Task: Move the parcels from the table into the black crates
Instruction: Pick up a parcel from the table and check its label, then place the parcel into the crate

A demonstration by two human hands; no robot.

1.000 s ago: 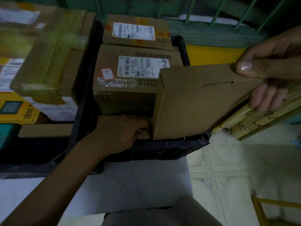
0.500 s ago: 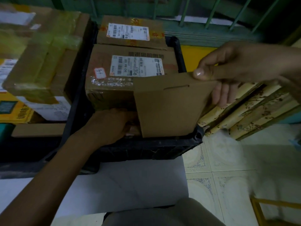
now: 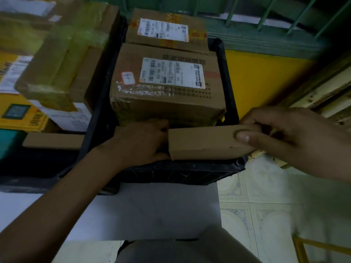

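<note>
A black crate [image 3: 190, 172] stands on the table edge with two labelled cardboard parcels in it: a big one [image 3: 167, 86] in the middle and another [image 3: 165, 29] behind it. A flat plain cardboard parcel [image 3: 205, 144] stands on edge in the crate's near gap, only its top strip above the rim. My right hand [image 3: 288, 137] pinches its right end, thumb on the near face. My left hand [image 3: 140, 143] reaches into the crate at the parcel's left end, fingers curled down out of sight between it and the big parcel.
A second black crate [image 3: 47, 173] on the left holds taped cardboard boxes [image 3: 57, 69], a yellow package [image 3: 17, 114] and a flat box [image 3: 53, 141]. The white table top [image 3: 152, 211] lies near me. Tiled floor [image 3: 266, 205] and a yellow wall panel are on the right.
My right hand has lowered the flat parcel down into the crate's near gap, moving it left. My left hand stayed in the crate beside it.
</note>
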